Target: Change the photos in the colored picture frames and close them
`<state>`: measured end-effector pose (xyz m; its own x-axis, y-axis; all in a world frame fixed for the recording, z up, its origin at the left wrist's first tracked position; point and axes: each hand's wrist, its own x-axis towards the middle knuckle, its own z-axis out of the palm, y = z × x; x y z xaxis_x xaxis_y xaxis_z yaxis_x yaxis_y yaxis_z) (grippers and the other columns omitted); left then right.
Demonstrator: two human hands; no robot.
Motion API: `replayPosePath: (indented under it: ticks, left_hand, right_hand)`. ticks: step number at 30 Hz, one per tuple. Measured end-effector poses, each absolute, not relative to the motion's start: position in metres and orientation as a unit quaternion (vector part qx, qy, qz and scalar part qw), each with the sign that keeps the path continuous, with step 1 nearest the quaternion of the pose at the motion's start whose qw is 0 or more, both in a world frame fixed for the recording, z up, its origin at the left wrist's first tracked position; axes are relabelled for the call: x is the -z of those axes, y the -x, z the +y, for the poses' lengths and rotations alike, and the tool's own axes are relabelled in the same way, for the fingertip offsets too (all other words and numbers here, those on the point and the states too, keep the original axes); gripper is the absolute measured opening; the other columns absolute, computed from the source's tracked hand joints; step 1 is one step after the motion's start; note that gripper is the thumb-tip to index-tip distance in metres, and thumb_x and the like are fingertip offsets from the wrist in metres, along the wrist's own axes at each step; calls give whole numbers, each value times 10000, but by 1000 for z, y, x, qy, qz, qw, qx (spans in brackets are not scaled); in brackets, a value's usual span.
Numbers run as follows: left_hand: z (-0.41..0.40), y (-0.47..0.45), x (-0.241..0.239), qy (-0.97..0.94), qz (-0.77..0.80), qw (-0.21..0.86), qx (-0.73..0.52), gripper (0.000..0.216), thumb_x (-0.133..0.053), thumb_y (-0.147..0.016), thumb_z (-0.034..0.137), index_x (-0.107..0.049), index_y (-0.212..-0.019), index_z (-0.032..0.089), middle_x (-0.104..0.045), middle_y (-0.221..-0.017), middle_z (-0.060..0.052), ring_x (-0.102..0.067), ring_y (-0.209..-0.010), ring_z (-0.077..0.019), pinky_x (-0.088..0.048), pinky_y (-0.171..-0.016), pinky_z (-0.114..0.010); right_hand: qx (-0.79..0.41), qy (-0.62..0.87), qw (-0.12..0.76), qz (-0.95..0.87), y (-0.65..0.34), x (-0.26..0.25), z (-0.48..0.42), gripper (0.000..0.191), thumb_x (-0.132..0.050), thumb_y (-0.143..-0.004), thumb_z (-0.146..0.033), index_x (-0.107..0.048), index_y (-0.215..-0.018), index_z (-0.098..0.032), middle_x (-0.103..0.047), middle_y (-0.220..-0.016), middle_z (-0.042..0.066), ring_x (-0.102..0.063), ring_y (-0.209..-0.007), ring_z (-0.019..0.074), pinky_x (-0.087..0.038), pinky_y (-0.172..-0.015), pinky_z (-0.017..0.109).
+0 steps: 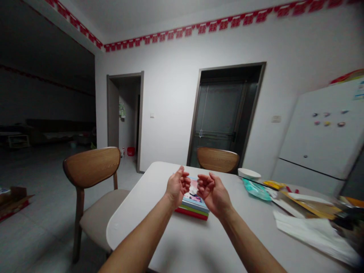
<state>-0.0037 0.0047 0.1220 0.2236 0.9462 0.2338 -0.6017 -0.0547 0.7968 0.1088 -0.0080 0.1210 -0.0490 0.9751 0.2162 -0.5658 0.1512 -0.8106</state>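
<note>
A small stack of books (pixel 193 213) lies on the white table (pixel 148 204), with a light blue picture cover on top and green and red edges below. My left hand (pixel 176 186) is held above the left side of the stack, its palm turned inward and its fingers loosely curled. On the other side, my right hand (pixel 215 192) mirrors it, thumb raised and fingers half bent. Both hands hold nothing, and a gap between them shows part of the top cover. The hands and wrists hide the sides of the stack. Whether either hand touches the books I cannot tell.
On the table's right are a white bowl (pixel 249 173), a teal packet (pixel 256 189), a white cloth or paper (pixel 311 229) and other clutter. Wooden chairs stand at the left (pixel 95 167) and far side (pixel 218 159). A white refrigerator (pixel 318 144) is at the right.
</note>
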Motion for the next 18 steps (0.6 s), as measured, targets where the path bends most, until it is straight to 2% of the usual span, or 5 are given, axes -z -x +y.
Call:
replayPosePath:
  ticks: [2,6,14,16,18]
  left_hand:
    - [12,8,-120,-436,224,678,-548,541,-379,-653,677,-403,-494,161,-388,-371,56,-296,-301,-34,-159,-340,-158]
    - [14,9,-123,-468,244,695,-488,655,-132,-688,728,-338,-399,178,-331,-293,46,-234,-244,-39,-112,-312,-172]
    - [11,3,-112,-526,320,644,-454,678,-47,-676,729,-328,-374,192,-300,-272,50,-209,-227,-48,-134,-307,-187]
    - [16,3,-106,-538,358,610,-459,673,-39,-684,716,-343,-391,192,-347,-306,40,-256,-249,-57,-177,-322,-190]
    - [23,5,-97,-547,404,557,-477,626,-139,-716,681,-402,-446,181,-448,-403,16,-378,-329,-79,-254,-367,-195]
  right_hand:
    - [-637,267,600,-404,-110,-123,-3,419,-403,-710,-493,-419,-454,-162,-399,-410,-50,-295,-326,40,-219,-335,172]
    - [-669,278,526,-445,-107,-128,1,553,-305,-695,-633,-268,-380,-180,-240,-325,-80,-161,-266,26,-120,-300,166]
    - [-600,394,488,-497,-96,-120,1,564,-245,-663,-692,-222,-383,-203,-175,-303,-93,-110,-267,26,-78,-296,172]
    - [-509,467,482,-539,-96,-111,6,552,-181,-681,-680,-226,-399,-207,-193,-318,-85,-145,-274,37,-137,-295,182]
    - [-388,547,477,-568,-102,-98,15,525,-194,-699,-642,-286,-419,-208,-295,-347,-58,-266,-304,61,-244,-330,204]
